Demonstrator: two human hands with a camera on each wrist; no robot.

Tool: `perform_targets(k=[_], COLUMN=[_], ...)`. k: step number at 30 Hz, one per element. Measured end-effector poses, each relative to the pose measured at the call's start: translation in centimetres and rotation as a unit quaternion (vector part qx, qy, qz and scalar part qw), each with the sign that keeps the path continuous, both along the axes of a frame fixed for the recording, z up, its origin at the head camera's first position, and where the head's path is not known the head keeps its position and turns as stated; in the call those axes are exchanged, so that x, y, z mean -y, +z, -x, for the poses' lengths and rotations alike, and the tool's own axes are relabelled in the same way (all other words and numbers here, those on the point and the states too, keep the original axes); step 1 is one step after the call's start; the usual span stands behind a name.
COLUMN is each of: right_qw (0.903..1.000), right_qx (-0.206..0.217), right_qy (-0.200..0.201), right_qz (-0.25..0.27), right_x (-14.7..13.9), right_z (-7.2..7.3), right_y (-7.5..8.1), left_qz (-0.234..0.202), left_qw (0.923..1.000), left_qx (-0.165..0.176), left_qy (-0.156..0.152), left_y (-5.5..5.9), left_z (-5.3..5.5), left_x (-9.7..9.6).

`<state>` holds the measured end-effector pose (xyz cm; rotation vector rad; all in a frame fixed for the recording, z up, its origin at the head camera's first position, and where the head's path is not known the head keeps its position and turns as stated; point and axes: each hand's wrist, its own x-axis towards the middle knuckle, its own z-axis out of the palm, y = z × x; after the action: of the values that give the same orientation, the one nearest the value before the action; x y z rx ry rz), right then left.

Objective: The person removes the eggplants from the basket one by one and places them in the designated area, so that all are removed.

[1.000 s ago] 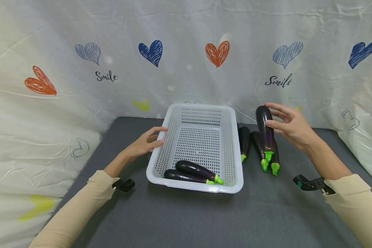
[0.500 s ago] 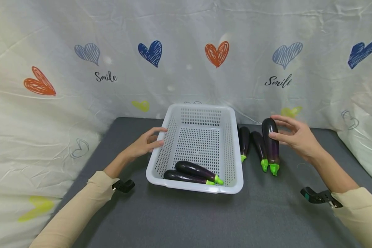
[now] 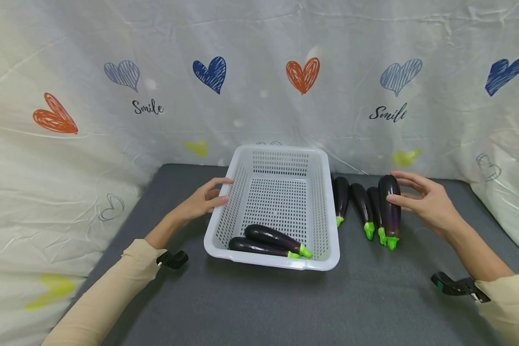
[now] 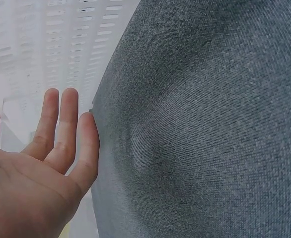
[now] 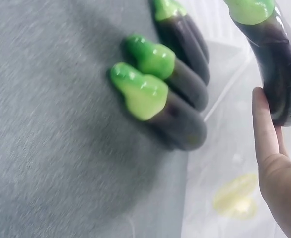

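Observation:
My left hand (image 3: 201, 199) rests at the left rim of a white perforated plastic basket (image 3: 218, 221), thumb and index fingertip over the edge. Three of its fingers (image 4: 68, 124) extend fairly straight beside the basket's outer wall in the left wrist view. Inside the basket, two dark purple eggplants (image 3: 270, 234) with green caps lie near the front. To the right, my right hand (image 3: 428, 199) pinches another eggplant (image 3: 391, 211) between thumb and fingers, green cap toward me. The right wrist view shows this held eggplant (image 5: 279, 69) apart from three others (image 5: 185, 96) on the table.
Several eggplants (image 3: 362, 206) lie side by side on the dark grey table (image 3: 259, 307), right of the basket. The leftmost (image 3: 341, 194) is close against the basket's right side. A white curtain (image 3: 259, 72) printed with hearts hangs behind and at both sides.
My right hand has moved right and toward me with the held eggplant, lowering it beside the others and uncovering one it overlapped. My left hand and the basket have stayed put.

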<state>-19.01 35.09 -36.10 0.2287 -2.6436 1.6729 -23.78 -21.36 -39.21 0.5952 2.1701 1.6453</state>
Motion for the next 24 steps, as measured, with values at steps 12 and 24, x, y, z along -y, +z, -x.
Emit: perform_targets(k=[12,24], right_qw=[0.9988,0.9975], right_qx=[-0.001,0.002], right_qy=[-0.02,-0.028], right_qz=[-0.044,-0.065], right_x=[-2.6,-5.8], right_z=[0.0,0.9], right_y=[-1.2,-3.1], left_qz=[0.0,-0.003], left_qw=[1.0,1.0], left_qx=[0.001,0.004], left_qy=[0.0,0.002], left_y=[-0.2,-0.2], left_z=[0.0,0.1], left_x=[0.1,0.0])
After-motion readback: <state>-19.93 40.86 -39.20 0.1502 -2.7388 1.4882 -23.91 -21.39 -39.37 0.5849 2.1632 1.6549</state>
